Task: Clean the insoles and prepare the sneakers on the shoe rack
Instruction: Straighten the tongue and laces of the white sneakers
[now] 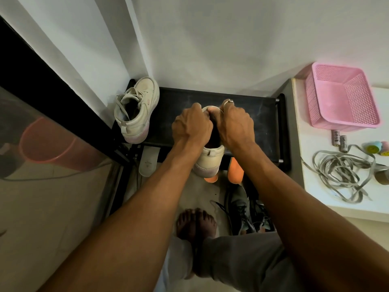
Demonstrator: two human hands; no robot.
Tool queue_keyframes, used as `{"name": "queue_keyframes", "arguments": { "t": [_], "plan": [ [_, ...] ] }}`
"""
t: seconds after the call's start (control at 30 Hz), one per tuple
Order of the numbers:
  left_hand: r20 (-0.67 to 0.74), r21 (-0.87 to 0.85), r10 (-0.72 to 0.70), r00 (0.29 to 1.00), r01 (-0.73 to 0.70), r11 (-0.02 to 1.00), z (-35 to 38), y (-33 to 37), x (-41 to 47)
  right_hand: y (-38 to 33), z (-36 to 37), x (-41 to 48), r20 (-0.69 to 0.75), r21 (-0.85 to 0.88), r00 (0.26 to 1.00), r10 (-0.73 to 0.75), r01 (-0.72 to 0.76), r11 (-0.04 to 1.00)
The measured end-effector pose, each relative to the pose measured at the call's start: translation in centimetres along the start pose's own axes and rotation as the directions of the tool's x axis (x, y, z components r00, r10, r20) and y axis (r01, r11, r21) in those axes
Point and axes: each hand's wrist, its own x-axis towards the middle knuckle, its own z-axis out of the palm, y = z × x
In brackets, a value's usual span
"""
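A cream sneaker (210, 159) with a pinkish sole stands on the black shoe rack (259, 114), heel toward me. My left hand (192, 128) grips its left side near the opening. My right hand (234, 125) holds the right side, fingers curled at the tongue, which hides the shoe's front. The matching laced sneaker (136, 110) stands at the rack's left end against the wall. A pale insole (148, 163) lies on a lower shelf, under the rack's front edge.
A white counter (311, 144) on the right carries a pink basket (343, 100), loose grey laces (345, 175), two batteries and small toys. Orange slippers (235, 171) and dark sneakers (242, 209) sit low by my bare feet (196, 223). A black frame borders the left.
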Motion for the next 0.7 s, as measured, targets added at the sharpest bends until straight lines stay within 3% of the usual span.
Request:
{"name": "queue_keyframes", "arguments": {
  "t": [0.13,0.23,0.53,0.7],
  "plan": [
    [0.015,-0.018,-0.030,0.999,0.030,0.999,-0.2,-0.5,0.1,0.8,-1.2,0.8,0.187,0.100,0.980,-0.074,0.056,0.993],
    [-0.003,-0.041,-0.027,1.000,0.027,0.999,-0.1,-0.3,0.4,1.7,-1.7,0.9,0.277,0.070,0.959,-0.062,0.045,0.997],
    [0.095,-0.048,0.047,0.994,-0.043,0.998,-0.1,-0.4,0.6,2.0,-0.4,0.5,0.010,0.124,0.999,0.044,-0.045,0.991],
    [0.061,-0.045,0.062,0.996,-0.059,0.997,0.4,-0.7,0.6,1.7,0.2,0.4,-0.031,0.236,0.989,0.147,-0.136,0.962]
  ]
}}
